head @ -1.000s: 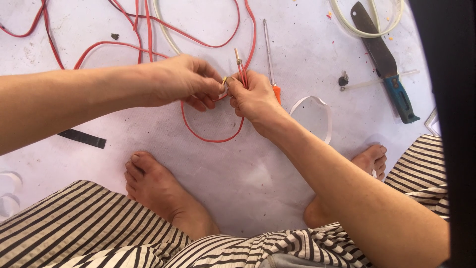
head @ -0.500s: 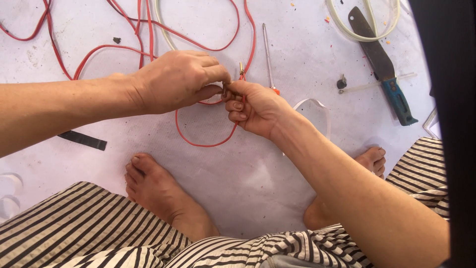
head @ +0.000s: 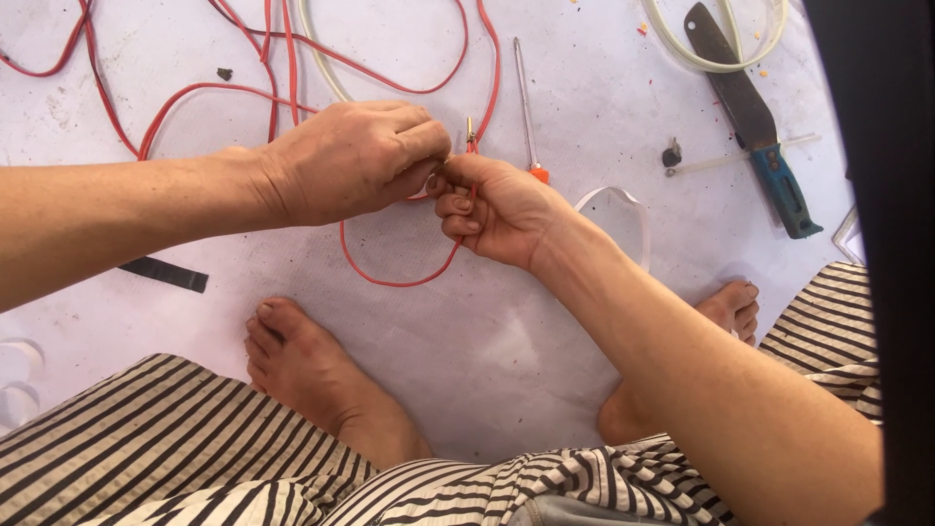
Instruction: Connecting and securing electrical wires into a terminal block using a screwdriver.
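Observation:
A long red wire point(head: 390, 278) lies in loops over a white floor, and one loop hangs below my hands. My right hand point(head: 497, 209) grips this wire near its end, whose bare metal tip point(head: 469, 131) sticks up above my fingers. My left hand point(head: 351, 161) meets the right one, thumb and fingers pinched on a small white band point(head: 427, 190) around the wire. The fingers hide most of the band.
A thin screwdriver with an orange handle point(head: 526, 107) lies just beyond my right hand. A knife with a teal handle point(head: 755, 122) and a pale tube coil point(head: 716, 58) lie at the far right. White strip point(head: 623, 209), black strip point(head: 161, 275), my bare feet point(head: 312, 375).
Both hands have drifted slightly toward the top with the wire. My left hand now covers more of the joint, and the hanging red loop has shifted a little.

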